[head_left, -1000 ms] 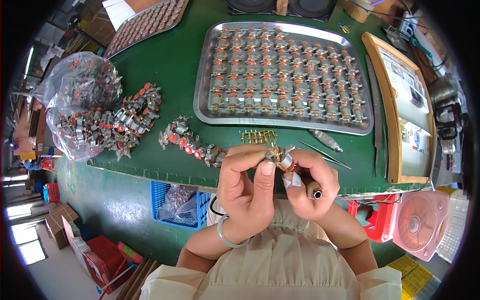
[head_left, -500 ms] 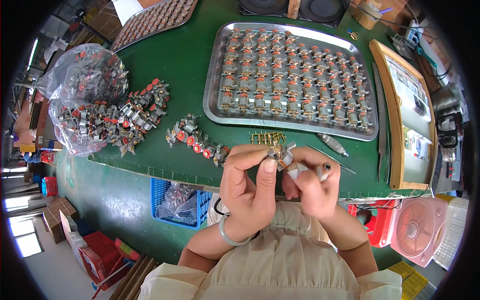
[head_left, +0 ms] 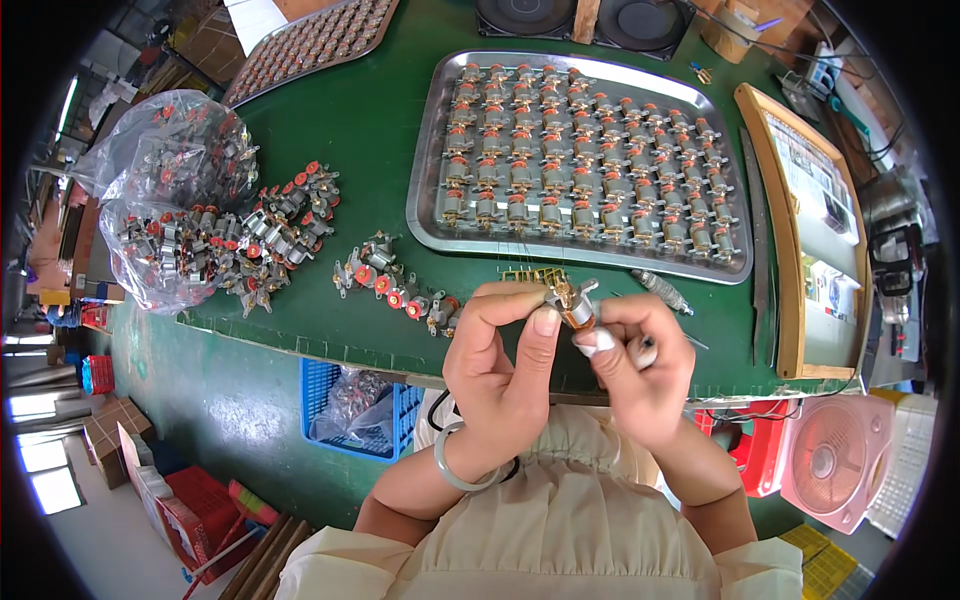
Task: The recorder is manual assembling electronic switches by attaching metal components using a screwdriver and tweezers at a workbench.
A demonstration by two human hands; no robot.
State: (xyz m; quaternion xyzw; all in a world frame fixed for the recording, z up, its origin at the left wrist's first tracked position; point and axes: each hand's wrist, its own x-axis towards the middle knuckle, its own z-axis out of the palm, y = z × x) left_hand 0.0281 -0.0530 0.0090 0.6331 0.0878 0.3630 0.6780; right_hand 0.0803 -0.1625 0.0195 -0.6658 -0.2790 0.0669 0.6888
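In the head view, the left hand (head_left: 500, 370) has its thumb and index finger closed in a pinch on a small metal component (head_left: 578, 312), with a silver body, brass-coloured tabs and an orange-brown lower end. The component is held tilted, above the near edge of the green table (head_left: 350, 130). The right hand (head_left: 645, 385) is just beside it, its fingers curled closed around a slim cylindrical tool (head_left: 646, 351) whose dark end shows above the thumb. That thumb wears a white wrapping (head_left: 594, 342) and is close to the component's lower end; the view is too small to say for certain whether they touch.

Both forearms come up from the lower edge and angle inward, so that the hands face each other in front of the chest. A pale bangle (head_left: 450, 462) circles the left wrist.

Most of the tool is hidden inside the right hand. The left hand covers part of the near end of a line of loose components (head_left: 390, 288), and the left fingers partly hide a row of brass pieces (head_left: 530, 275). Beyond, a metal tray (head_left: 430, 160) carries ranks of similar components. To the left, a clear plastic bag (head_left: 112, 172) of components blurs what lies inside.
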